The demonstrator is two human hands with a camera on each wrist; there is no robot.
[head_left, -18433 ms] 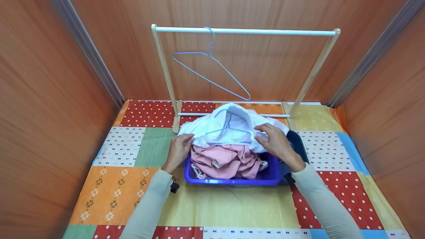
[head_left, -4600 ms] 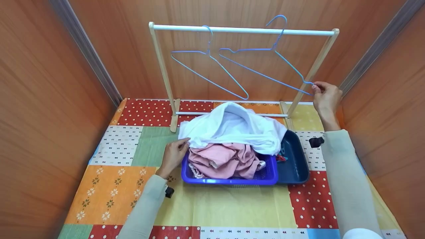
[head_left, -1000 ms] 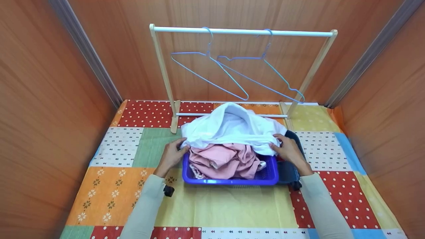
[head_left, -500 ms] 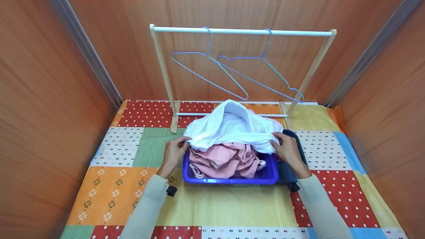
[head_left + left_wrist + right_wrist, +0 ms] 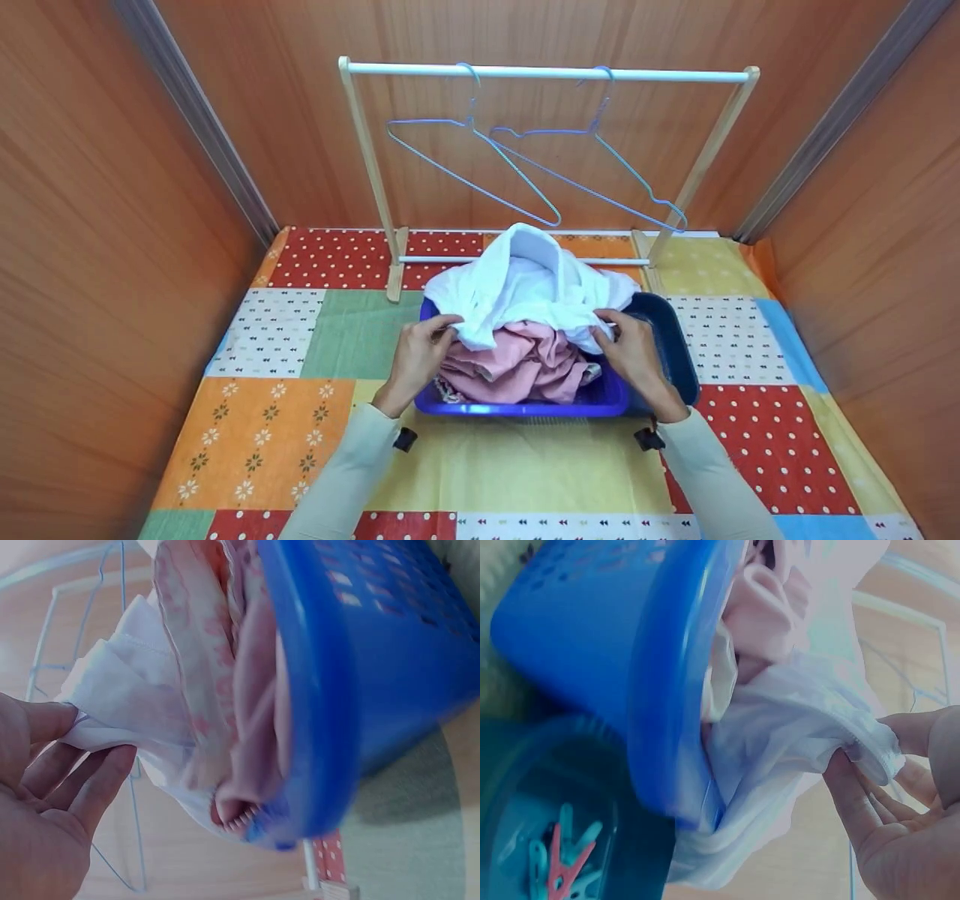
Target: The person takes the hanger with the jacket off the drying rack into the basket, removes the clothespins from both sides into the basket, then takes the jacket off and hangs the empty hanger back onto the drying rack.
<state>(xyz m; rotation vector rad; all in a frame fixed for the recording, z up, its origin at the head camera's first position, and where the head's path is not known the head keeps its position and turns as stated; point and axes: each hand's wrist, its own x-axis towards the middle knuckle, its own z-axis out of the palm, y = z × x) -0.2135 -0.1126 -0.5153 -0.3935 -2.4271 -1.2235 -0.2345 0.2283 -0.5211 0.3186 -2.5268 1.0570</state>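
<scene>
A white garment [image 5: 487, 289] with a wide, upright neck opening lies over the back of a blue-purple basket [image 5: 517, 409]. My left hand [image 5: 420, 356] pinches its left front edge between thumb and fingers. On the other side my right hand [image 5: 634, 349] pinches the right front edge, and the right wrist view shows a seamed fold of the white garment [image 5: 780, 720] between thumb and fingers. Below the lifted edge, a crumpled pink garment [image 5: 517, 360] fills the front of the basket. In the left wrist view the white cloth [image 5: 135, 690] stretches from my fingertips toward the basket.
Behind the basket stands a wooden rack with a white rail [image 5: 540, 72]. A left wire hanger [image 5: 427, 121] and a right wire hanger [image 5: 551, 132] hang from it bare. A dark bin [image 5: 671, 345] beside the basket holds several clothespins [image 5: 562, 862]. Patchwork cloth [image 5: 540, 465] covers the table.
Much earlier a hanger lay on the white garment; my right hand then hung it on the rail. Since then both hands have gripped the garment's edges and drawn them inward.
</scene>
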